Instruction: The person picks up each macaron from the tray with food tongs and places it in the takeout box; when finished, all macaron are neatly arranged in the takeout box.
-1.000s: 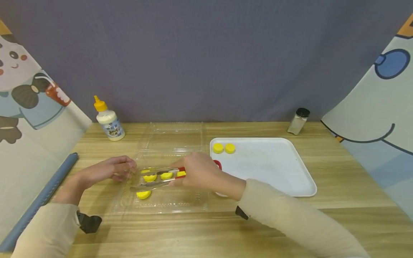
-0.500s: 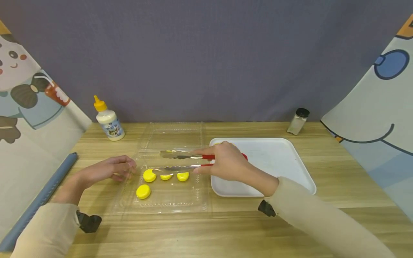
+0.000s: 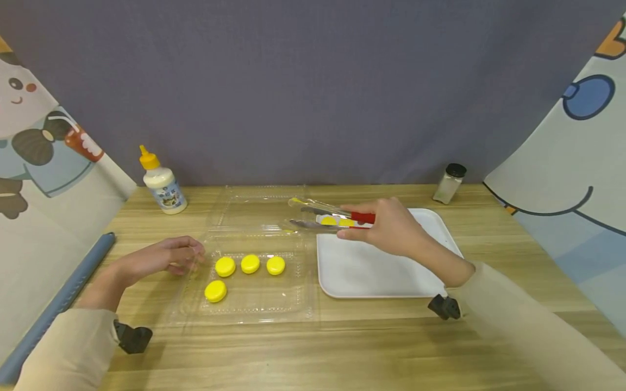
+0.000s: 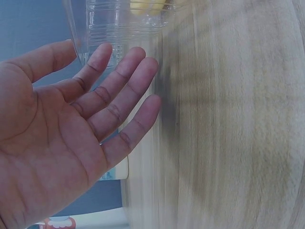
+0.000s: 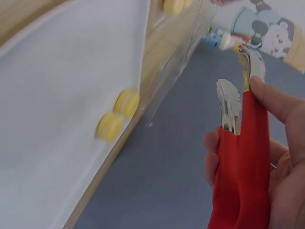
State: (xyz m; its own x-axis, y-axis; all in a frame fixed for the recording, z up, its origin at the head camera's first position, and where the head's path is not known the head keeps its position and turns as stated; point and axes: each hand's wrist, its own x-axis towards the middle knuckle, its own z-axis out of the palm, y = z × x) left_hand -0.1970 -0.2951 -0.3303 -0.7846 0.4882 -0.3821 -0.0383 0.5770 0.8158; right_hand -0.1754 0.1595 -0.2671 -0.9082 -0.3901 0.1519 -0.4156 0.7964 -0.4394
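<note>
My right hand point(image 3: 398, 231) grips metal tongs point(image 5: 240, 162) by their red handles, above the back left of the white tray point(image 3: 371, 271). The tongs' arms stand apart, with nothing held between their tips. Two yellow macarons point(image 5: 110, 127) sit side by side on the tray; in the head view the tongs partly cover them. Several more macarons point(image 3: 250, 264) lie in the clear plastic box point(image 3: 259, 309), whose lid point(image 3: 264, 206) is folded back. Beside the box's left wall is my left hand point(image 4: 71, 119), its fingers loosely extended; the thumb tip appears at the wall, though contact is unclear.
A white squeeze bottle point(image 3: 165, 190) with a yellow nozzle stands at the back left. At the back right is a black-capped jar point(image 3: 450, 184). A blue-grey roll point(image 3: 58, 304) lies along the left edge of the wooden table point(image 3: 274, 358).
My right hand has carried the tongs from over the box up and right to the tray. The macarons in the box are uncovered now. My left hand has stayed in place.
</note>
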